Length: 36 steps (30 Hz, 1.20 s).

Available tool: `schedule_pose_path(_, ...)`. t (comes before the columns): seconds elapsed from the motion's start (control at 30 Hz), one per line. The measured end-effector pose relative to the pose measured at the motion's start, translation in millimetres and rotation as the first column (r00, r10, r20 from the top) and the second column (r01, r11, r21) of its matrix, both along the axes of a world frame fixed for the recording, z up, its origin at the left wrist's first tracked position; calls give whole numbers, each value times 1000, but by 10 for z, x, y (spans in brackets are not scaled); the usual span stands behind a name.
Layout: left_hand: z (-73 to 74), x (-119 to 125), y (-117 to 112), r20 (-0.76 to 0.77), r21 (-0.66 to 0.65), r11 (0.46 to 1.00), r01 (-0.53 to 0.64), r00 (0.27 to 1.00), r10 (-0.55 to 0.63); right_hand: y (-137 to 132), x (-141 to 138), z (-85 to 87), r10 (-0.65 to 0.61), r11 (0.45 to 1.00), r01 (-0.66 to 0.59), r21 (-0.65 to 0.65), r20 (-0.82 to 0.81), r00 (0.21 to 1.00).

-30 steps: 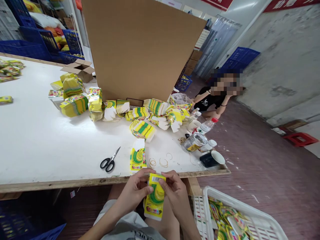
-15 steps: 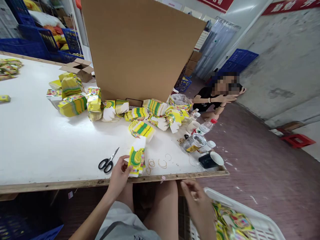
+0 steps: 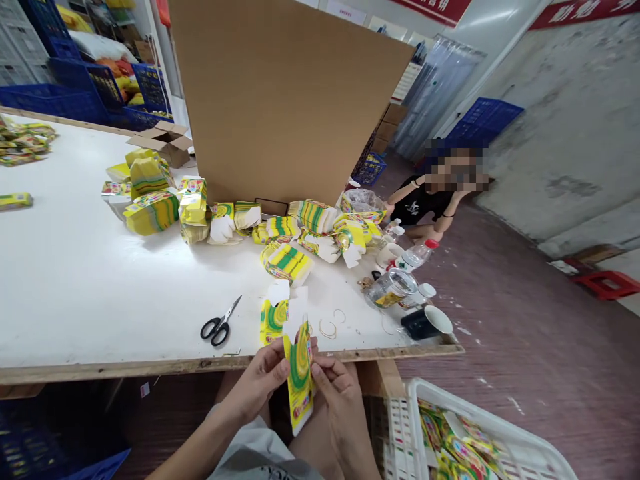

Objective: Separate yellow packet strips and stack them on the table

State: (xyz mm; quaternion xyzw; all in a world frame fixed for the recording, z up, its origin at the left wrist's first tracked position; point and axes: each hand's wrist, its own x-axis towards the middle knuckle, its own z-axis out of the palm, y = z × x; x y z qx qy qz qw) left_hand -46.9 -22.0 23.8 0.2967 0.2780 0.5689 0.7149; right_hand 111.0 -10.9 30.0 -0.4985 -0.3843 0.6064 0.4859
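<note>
My left hand point(image 3: 267, 373) and my right hand point(image 3: 337, 393) both grip a yellow-green printed carton point(image 3: 299, 377), tilted above my lap just in front of the table edge. Its white flap points up. Behind it a flat carton point(image 3: 273, 320) of the same print lies on the table. Scissors point(image 3: 218, 327) with black handles rest to the left of that. A thin rubber band point(image 3: 327, 329) lies to the right. Farther back sits a stack of flat cartons point(image 3: 286, 261).
Several carton bundles point(image 3: 153, 210) line the back, before a large cardboard sheet point(image 3: 295, 107). A dark mug point(image 3: 423, 323), a plastic jar point(image 3: 390, 288) and bottles stand at the right corner. A white basket point(image 3: 415, 393) of cartons is at lower right. A person point(image 3: 425, 207) sits beyond.
My right hand has come up from beside the basket to the carton. One carton has been lifted off the table and now is between both hands, over my lap.
</note>
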Motion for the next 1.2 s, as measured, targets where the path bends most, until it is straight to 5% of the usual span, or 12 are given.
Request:
schedule_pose_path(0.23, -78, 103, 33, -89, -154, 969, -192, 980, 180, -99, -97, 26, 60, 998, -60, 0, 40, 997)
schedule_pose_path(0.5, -77, 142, -8, -217, -34, 968, -250, 947, 237, -98, -86, -64, -51, 993, 25, 115, 229, 972)
schedule_pose_path(0.73, -1, -4, -64, -281, 87, 996, -1, 959, 26, 8, 57, 119, 71, 971, -120, 205, 232, 970)
schedule_pose_path(0.9, 87, -30, -77, -134, 59, 994, 94, 987, -86, 103, 165, 277, 191, 943, -257, 212, 288, 938)
schedule_pose_path(1.2, 49, -88, -72, 29, -41, 968, 249, 968, -248, 131, 238, 290, 313, 931, -352, 96, 284, 906)
